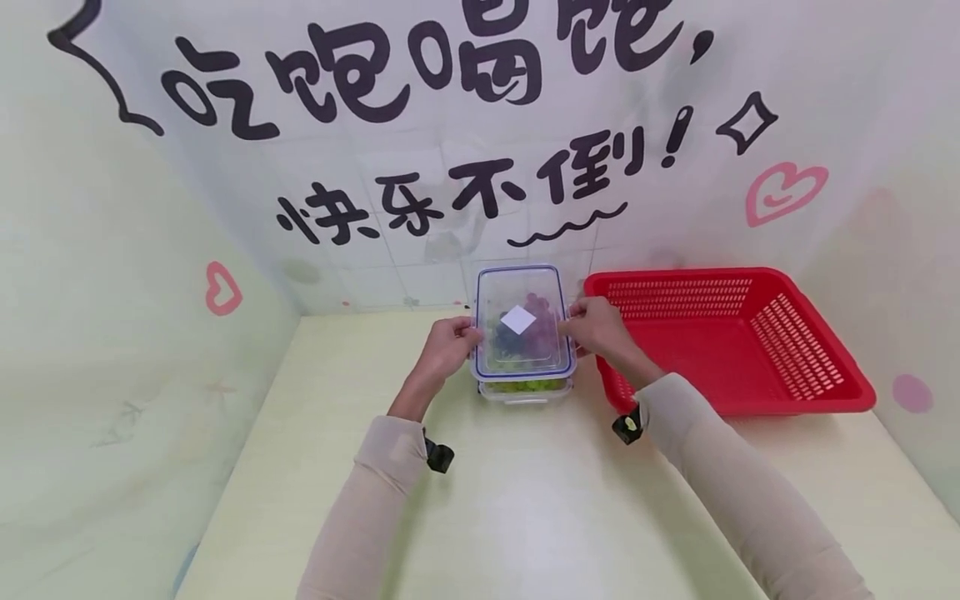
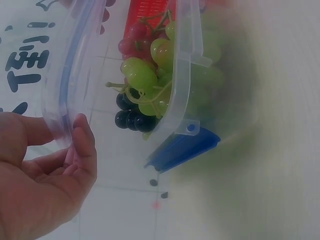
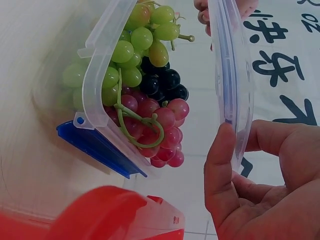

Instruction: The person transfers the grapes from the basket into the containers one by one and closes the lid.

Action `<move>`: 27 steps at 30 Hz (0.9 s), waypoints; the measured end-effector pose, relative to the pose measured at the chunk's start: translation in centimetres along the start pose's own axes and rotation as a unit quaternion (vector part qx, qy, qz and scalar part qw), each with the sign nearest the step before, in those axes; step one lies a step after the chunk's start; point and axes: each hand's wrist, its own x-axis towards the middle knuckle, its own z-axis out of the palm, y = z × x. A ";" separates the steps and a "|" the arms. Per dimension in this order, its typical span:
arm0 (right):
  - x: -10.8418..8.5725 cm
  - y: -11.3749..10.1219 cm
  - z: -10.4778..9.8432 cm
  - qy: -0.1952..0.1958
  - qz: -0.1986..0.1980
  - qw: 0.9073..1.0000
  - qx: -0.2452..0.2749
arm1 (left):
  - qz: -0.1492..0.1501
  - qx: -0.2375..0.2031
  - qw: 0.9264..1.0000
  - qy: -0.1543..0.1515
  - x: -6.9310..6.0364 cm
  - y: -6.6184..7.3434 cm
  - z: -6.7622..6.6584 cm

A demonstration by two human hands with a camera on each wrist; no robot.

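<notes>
A clear lid (image 1: 495, 287) with a blue seal is held level above a clear plastic container (image 1: 525, 393), apart from its rim. My left hand (image 1: 447, 346) pinches the lid's left edge between thumb and fingers. At the opposite edge my right hand (image 1: 600, 325) grips it the same way. Inside the container lie green grapes (image 3: 142, 37), dark grapes (image 3: 162, 82) and red grapes (image 3: 152, 125), heaped above the rim. Blue side latches hang folded outward, one latch (image 2: 185, 147) at the left and another latch (image 3: 100, 150) at the right.
Close by on the right stands a red plastic basket (image 1: 690, 350) with perforated walls, beside my right forearm. The pale table (image 1: 517, 517) meets a white wall covering (image 1: 420, 250) printed with large black characters just behind the container.
</notes>
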 end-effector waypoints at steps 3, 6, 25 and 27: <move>-0.2 0.3 -0.3 0.004 0.003 1.000 -0.002 | -0.004 -0.003 1.000 -0.006 0.0 0.0 0.4; -0.3 0.4 -0.3 0.000 0.002 1.000 0.002 | -0.011 0.000 1.000 -0.003 0.0 -0.2 0.6; -0.4 -0.3 -0.6 0.001 -0.025 1.000 -0.001 | 0.021 0.023 0.998 0.053 -0.3 0.9 -0.1; -0.5 -0.4 -0.6 0.002 -0.028 1.000 0.002 | 0.025 0.022 0.998 0.059 -0.4 1.0 -0.2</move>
